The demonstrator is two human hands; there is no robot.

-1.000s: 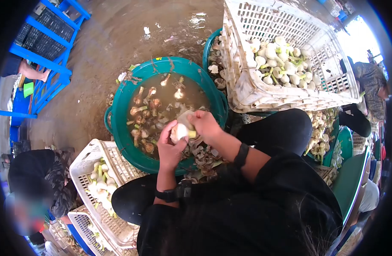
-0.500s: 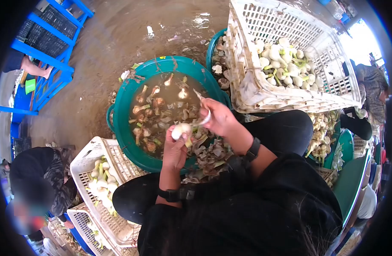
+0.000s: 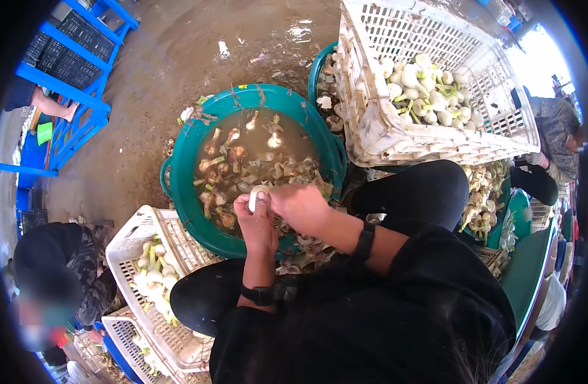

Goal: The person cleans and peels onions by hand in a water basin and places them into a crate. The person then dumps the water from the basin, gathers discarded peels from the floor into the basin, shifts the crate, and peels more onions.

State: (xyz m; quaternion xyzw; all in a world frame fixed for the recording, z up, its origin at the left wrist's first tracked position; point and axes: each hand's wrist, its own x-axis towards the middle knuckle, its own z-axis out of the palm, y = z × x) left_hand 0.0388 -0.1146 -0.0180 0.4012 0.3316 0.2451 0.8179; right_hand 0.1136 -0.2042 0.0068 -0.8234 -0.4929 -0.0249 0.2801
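Observation:
A pale, mostly peeled garlic bulb [image 3: 256, 198] is pinched in my left hand [image 3: 258, 224], thumb up against it, above the green tub [image 3: 201, 233]. My right hand [image 3: 302, 208] is closed and pressed to the bulb's right side. It is blurred, and its fingertips and whatever they hold are hidden. Below both hands, the tub holds murky water with unpeeled garlic bulbs [image 3: 212, 161] and loose skins [image 3: 278, 173] floating in it.
A white crate [image 3: 371, 137] of peeled garlic stands at the upper right, and another crate [image 3: 130, 240] with bulbs at the lower left. Heaped garlic [image 3: 480, 208] lies to the right. One person [image 3: 50, 275] bends at the left; a blue frame [image 3: 70, 96] stands behind.
My right hand has moved down and left, from apart over the tub to against the garlic bulb. The pale strip at its fingers is out of sight. The bulb is slightly further left.

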